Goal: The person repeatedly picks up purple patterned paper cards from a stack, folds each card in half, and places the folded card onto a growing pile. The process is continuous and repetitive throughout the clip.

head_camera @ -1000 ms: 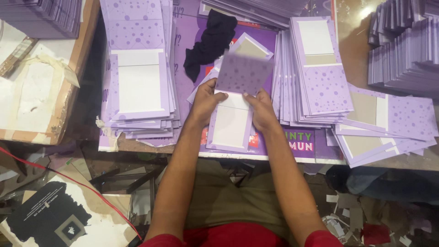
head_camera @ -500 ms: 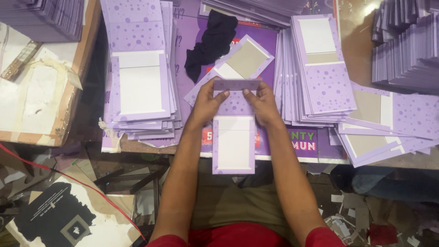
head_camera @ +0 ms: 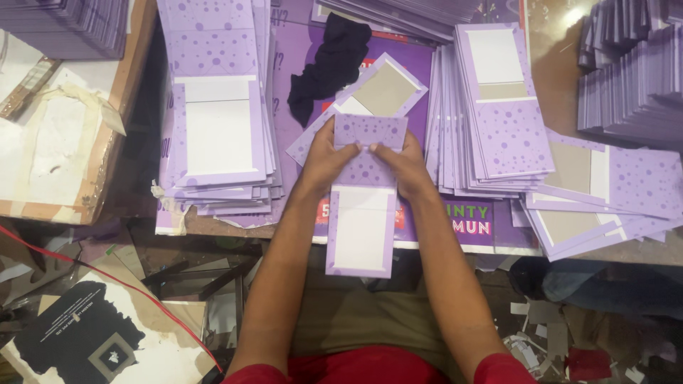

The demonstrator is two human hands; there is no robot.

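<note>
A lilac dotted card cover [head_camera: 363, 220] with a white inner panel lies on the purple work board [head_camera: 299, 50], its near end hanging over the table edge. Both hands press its far flap, which is folded toward me. My left hand [head_camera: 326, 158] holds the flap's left side. On the flap's right side sits my right hand [head_camera: 405, 162]. Under the cover lies another opened cover [head_camera: 384, 89] showing a grey board panel.
A stack of open lilac covers [head_camera: 217, 114] stands at left, another fanned stack [head_camera: 498, 107] at right, more stacked pieces [head_camera: 633, 71] far right. A black cloth [head_camera: 331, 60] lies behind the hands. A paper-covered board [head_camera: 57, 156] sits left; scraps litter the floor.
The cover has been slid toward me and laid flat. Its far flap, raised a second ago, is now folded down under both hands.
</note>
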